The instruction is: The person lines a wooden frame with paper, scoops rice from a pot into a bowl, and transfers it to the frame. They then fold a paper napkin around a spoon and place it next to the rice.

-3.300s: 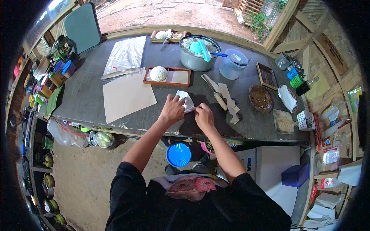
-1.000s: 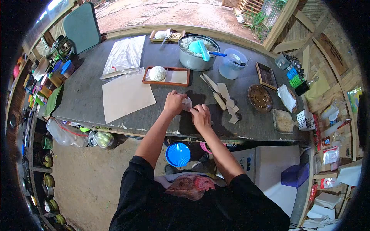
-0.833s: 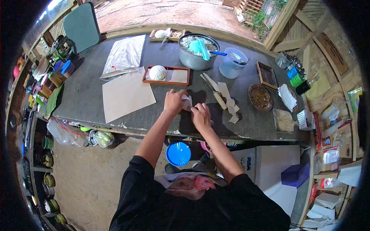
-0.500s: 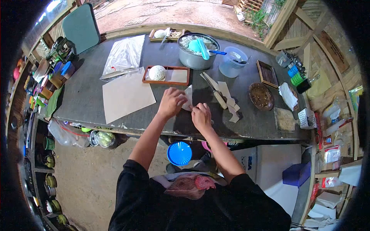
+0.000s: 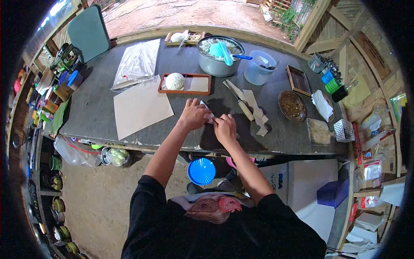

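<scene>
Both hands meet over the dark table near its front edge, at a small piece of pale paper [image 5: 209,113]. My left hand [image 5: 195,115] is curled over the paper's left side and hides much of it. My right hand [image 5: 225,127] pinches its lower right end. Behind them stands a reddish-brown wooden tray [image 5: 206,85] with a white speckled ball [image 5: 174,81] on its left part. A large sheet of brown paper [image 5: 142,110] lies to the left. To the right are a knife [image 5: 246,110] and cut paper strips [image 5: 258,113].
A pot of rice [image 5: 219,64] and a clear plastic tub [image 5: 258,71] stand at the back. A woven bowl [image 5: 292,105] and an empty wooden tray [image 5: 298,80] lie right. A plastic bag [image 5: 138,62] lies back left; jars [image 5: 74,80] line the left edge.
My left hand has come down over the paper, which now shows as a narrower, folded-looking strip. My right hand keeps its pinch in nearly the same place.
</scene>
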Tool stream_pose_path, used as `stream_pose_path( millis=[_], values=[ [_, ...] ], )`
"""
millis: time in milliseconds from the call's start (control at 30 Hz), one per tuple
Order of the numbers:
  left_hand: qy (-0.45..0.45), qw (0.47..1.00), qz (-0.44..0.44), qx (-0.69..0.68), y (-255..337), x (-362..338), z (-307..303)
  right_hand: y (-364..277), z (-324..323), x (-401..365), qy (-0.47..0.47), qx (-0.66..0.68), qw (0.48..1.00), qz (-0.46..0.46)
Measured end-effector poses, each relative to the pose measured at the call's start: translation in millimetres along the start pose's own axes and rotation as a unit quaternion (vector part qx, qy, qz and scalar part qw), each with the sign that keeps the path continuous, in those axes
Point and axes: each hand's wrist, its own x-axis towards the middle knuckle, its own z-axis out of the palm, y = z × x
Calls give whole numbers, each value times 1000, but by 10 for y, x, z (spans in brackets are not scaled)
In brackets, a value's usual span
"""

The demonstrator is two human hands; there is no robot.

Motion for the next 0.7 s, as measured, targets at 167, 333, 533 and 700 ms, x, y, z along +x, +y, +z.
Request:
stream_pose_path(
  millis=[167, 333, 533, 700],
  values=[
    [-69, 995, -71, -18, -92, 115, 67, 31, -1, 27, -21, 10, 999, 30],
    [-99, 989, -105, -38, -64, 118, 53, 12, -144, 111, -113, 2, 992, 59],
    [-34, 994, -96, -49, -68, 2, 151, -42, -115, 241, -11, 98, 995, -7],
    [2, 995, -97, -34, -56, -45, 169, -59, -17, 310, -80, 91, 993, -12]
  ],
)
